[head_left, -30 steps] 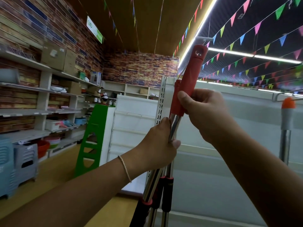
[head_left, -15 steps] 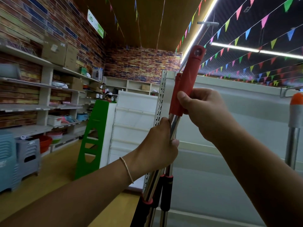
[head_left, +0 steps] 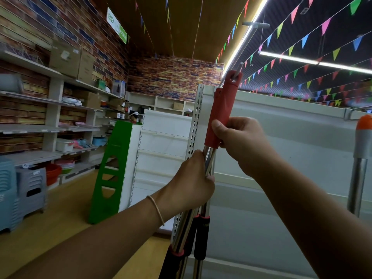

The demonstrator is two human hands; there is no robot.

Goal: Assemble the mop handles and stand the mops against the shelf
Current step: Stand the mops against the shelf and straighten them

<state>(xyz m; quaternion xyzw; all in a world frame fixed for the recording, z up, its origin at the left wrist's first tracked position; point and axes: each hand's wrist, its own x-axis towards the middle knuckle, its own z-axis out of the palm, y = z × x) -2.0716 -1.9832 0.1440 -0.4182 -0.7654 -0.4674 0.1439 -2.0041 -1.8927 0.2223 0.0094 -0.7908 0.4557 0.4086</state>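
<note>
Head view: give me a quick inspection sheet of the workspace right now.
Surface: wooden floor, bare where seen.
Job's things: bundled mop handles with red grips upright before white shelf; another handle with orange cap stands at right.
Clutter: stacked plastic stools; green stand.
Grippers: left hand grips steel tubes; right hand holds a red grip.
Cables: nothing seen.
Surroundings: wall shelves, bunting.

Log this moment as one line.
left hand grips chrome mop poles | right hand holds red plastic grip | beside white shelf
</note>
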